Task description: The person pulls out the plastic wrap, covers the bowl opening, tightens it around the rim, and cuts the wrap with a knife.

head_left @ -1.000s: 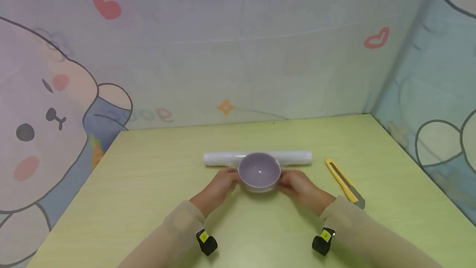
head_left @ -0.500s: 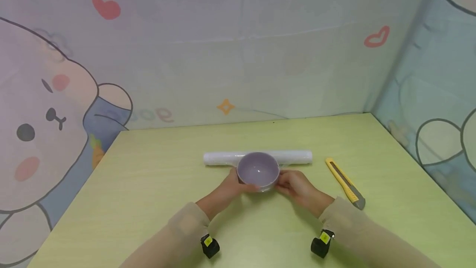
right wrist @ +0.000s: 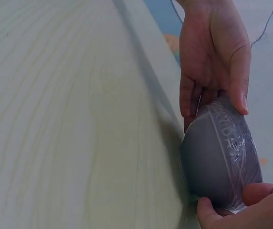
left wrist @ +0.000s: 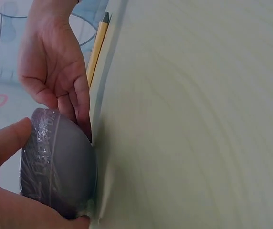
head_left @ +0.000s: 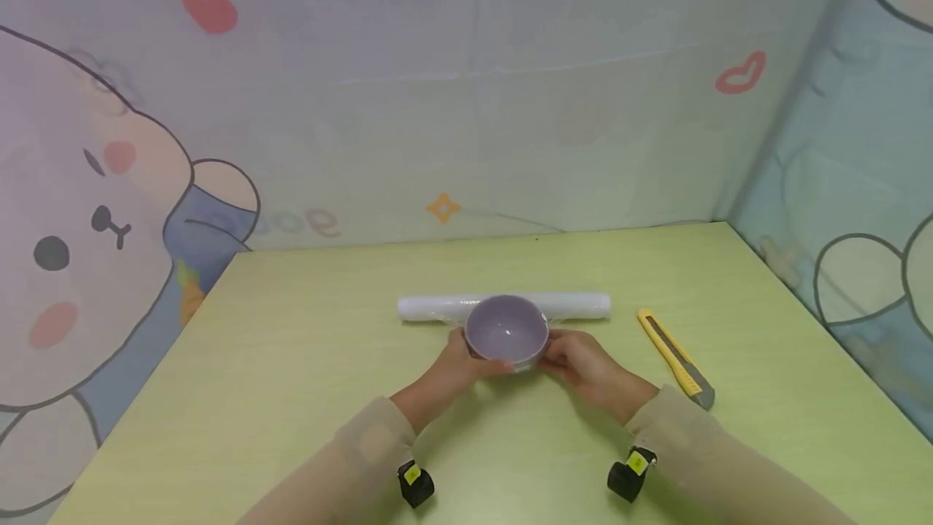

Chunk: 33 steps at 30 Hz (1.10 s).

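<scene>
A purple bowl stands upright near the middle of the table, its mouth facing up. Clear cling film clings in wrinkles round its upper wall, as both wrist views show. My left hand holds the bowl's left side, thumb laid along the front and fingers round behind. At the right side, my right hand grips the bowl with bent fingers; in the right wrist view its thumb and a fingertip press at the film-covered wall and near the base. Just behind the bowl lies a white roll of cling film.
A yellow utility knife lies to the right of the right hand. The light wooden table meets a printed cloth backdrop at the back and sides. Each wrist carries a small black camera.
My left hand has slid forward round the bowl, bringing its thumb across the front wall. The bowl has shifted very slightly left. My right hand stays at the bowl's right side.
</scene>
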### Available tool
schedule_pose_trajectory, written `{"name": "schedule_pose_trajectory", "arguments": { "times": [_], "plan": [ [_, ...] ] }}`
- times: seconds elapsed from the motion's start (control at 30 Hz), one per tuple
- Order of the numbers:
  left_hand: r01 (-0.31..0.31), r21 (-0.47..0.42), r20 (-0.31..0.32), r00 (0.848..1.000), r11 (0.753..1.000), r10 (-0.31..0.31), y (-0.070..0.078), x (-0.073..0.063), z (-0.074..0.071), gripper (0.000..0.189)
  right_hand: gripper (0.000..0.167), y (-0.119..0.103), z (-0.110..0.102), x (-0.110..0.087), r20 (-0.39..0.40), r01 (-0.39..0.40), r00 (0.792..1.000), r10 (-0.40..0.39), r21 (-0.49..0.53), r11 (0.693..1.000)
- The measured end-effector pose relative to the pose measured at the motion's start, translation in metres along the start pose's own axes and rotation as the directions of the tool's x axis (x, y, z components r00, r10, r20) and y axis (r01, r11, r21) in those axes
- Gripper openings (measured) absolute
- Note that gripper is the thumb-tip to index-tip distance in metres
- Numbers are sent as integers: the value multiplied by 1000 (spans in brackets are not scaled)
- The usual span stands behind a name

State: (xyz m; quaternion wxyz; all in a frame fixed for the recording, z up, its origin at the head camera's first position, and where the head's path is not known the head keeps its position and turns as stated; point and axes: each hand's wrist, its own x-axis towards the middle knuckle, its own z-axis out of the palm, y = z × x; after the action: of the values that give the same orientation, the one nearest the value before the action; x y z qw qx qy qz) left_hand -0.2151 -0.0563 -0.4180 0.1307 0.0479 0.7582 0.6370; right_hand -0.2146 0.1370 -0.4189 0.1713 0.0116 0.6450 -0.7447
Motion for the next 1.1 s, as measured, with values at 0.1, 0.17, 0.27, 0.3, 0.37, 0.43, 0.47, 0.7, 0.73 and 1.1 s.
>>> {"name": "schedule_pose_trajectory", "arguments": {
  "times": [0.1, 0.17, 0.27, 0.3, 0.37, 0.43, 0.47, 0.7, 0.73, 1.1],
  "plan": [
    [-15, -15, 15, 1000, 1000, 15, 0, 3, -1, 84, 55, 0, -2, 1, -4, 3, 1000, -3, -21, 1000],
    [-22, -17, 21, 1000, 1000, 22, 0, 3, -2, 82, 54, -1, -2, 1, -16, 1, 1000, -2, -40, 999],
    [-22, 12, 14, 1000, 1000, 22, 0, 4, -1, 80, 53, -2, 0, -2, -41, -5, 999, 2, -72, 997],
    [-19, 31, 8, 1000, 999, 19, 0, 4, -1, 79, 52, -2, 0, -2, -49, -5, 999, 2, -72, 997],
    [-7, 66, -4, 1000, 998, 8, 0, 3, -1, 81, 51, -2, 1, -3, -48, -3, 999, -1, -87, 996],
    [6, 88, -21, 1000, 996, -4, 0, 2, 0, 83, 48, -3, 2, -4, -27, 5, 1000, -7, -109, 994],
    [11, 97, -31, 999, 995, -8, 0, 1, 0, 86, 47, -3, 1, -3, -12, 11, 1000, -12, -117, 993],
    [9, 131, -86, 996, 991, 3, -2, -5, 6, 99, 50, -4, -8, 0, 72, 13, 997, -5, -111, 994],
    [-4, 135, -87, 996, 991, 16, -2, -6, 7, 99, 52, -4, -9, 0, 88, 10, 996, -1, -108, 994],
    [-96, 178, -146, 982, 979, 123, -11, -2, 21, 119, 51, -10, -28, -1, 100, -35, 993, 55, -186, 982]
  ]
}}
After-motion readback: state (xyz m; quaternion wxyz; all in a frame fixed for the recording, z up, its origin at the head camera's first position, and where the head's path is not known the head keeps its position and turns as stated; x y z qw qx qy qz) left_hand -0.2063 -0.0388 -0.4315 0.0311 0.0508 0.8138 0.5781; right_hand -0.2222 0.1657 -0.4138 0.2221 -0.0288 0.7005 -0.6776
